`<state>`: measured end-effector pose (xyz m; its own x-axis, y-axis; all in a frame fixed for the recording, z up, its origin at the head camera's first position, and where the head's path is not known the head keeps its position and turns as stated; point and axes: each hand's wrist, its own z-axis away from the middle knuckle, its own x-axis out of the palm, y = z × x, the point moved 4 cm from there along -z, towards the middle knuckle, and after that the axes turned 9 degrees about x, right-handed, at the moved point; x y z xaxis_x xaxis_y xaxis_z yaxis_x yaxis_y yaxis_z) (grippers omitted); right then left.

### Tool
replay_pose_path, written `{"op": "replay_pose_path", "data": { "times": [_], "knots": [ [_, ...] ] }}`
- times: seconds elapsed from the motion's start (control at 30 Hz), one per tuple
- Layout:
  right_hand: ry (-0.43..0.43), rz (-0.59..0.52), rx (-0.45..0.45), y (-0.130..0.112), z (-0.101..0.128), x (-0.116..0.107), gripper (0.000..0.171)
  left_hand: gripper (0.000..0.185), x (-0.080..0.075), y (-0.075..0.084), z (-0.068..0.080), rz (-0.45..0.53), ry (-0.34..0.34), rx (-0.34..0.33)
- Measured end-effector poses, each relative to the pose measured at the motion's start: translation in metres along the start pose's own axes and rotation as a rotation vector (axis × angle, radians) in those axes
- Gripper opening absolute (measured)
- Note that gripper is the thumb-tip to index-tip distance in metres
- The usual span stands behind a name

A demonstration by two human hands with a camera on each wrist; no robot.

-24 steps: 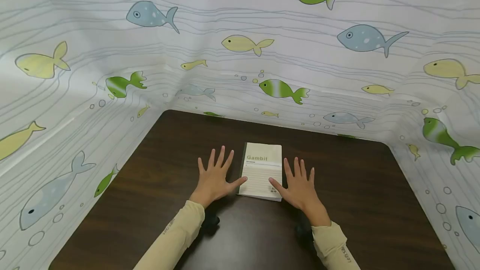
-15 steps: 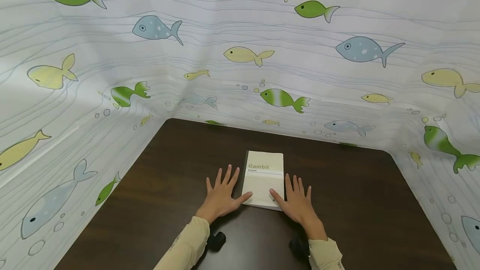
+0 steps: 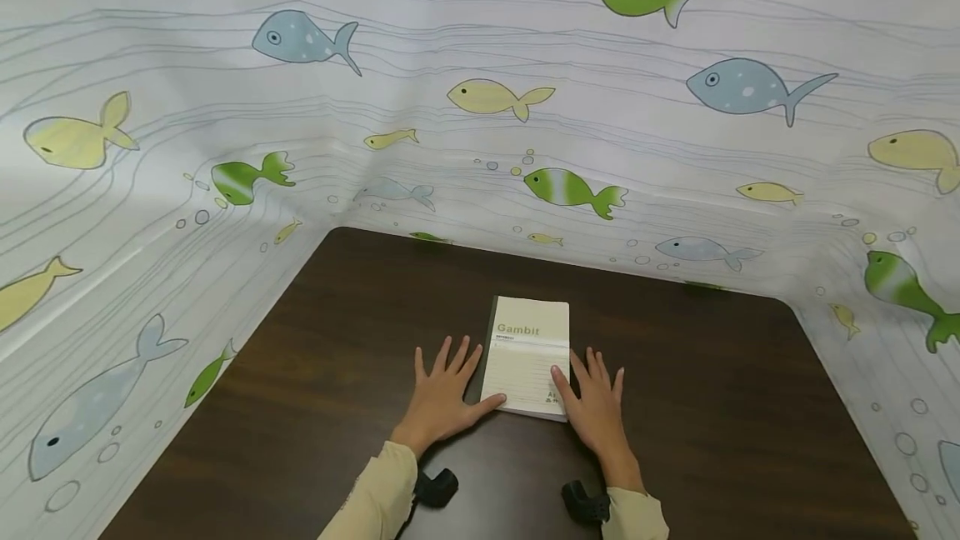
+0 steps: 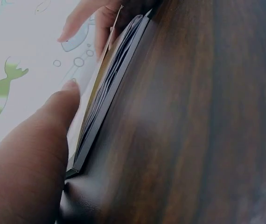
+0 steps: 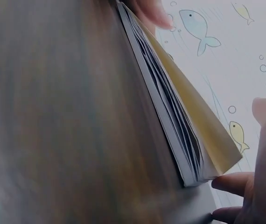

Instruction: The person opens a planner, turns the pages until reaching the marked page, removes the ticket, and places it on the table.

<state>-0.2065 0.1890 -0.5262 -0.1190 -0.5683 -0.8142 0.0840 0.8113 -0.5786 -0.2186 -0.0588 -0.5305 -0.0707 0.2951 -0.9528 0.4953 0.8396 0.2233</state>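
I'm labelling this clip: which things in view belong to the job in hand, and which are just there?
Part of the job:
Gambit notebook
left hand
right hand

Just there:
dark table
fish-print backdrop
black wrist-worn devices

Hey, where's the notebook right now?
In the head view, the notebook lies on the dark table, a little right of and below the picture's centre, between the left hand and the right hand.

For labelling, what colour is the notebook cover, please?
Mostly cream cover, clearest in the head view.
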Motion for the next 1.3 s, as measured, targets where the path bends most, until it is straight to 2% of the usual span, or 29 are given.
{"op": "replay_pose_path", "data": {
  "times": [0.23, 0.43, 0.6, 0.7, 0.8, 0.9, 0.97, 1.13, 1.2, 1.3],
  "knots": [
    [0.047, -0.042, -0.062, -0.013, -0.012, -0.009, 0.07, 0.101, -0.01, -0.004, -0.01, 0.002, 0.061, 0.023],
    [0.052, -0.073, -0.076, -0.014, -0.015, -0.01, 0.067, 0.115, -0.011, -0.006, -0.014, 0.014, 0.033, 0.041],
    [0.047, -0.114, -0.071, -0.011, -0.009, -0.01, 0.066, 0.116, -0.008, -0.004, -0.01, 0.036, 0.021, 0.046],
    [0.054, -0.17, -0.096, -0.01, -0.006, -0.009, 0.061, 0.115, -0.006, -0.003, -0.008, 0.053, 0.023, 0.038],
    [0.043, -0.259, -0.158, -0.011, -0.004, -0.008, 0.053, 0.114, -0.004, -0.003, -0.008, 0.05, 0.025, 0.035],
    [0.007, -0.332, -0.218, -0.013, -0.002, -0.007, 0.048, 0.111, -0.003, -0.002, -0.009, 0.039, 0.022, 0.038],
    [-0.024, -0.361, -0.214, -0.012, 0.0, -0.005, 0.049, 0.109, -0.003, -0.001, -0.009, 0.036, 0.024, 0.043],
    [-0.042, -0.326, -0.224, -0.01, 0.001, -0.002, 0.05, 0.095, -0.004, 0.001, -0.009, 0.046, 0.05, 0.053],
    [-0.03, -0.302, -0.255, -0.011, 0.001, -0.002, 0.048, 0.088, -0.004, 0.002, -0.008, 0.079, 0.068, 0.044],
    [-0.02, -0.285, -0.267, -0.01, 0.0, -0.001, 0.043, 0.076, -0.005, 0.002, -0.007, 0.207, 0.132, 0.003]
  ]
}}
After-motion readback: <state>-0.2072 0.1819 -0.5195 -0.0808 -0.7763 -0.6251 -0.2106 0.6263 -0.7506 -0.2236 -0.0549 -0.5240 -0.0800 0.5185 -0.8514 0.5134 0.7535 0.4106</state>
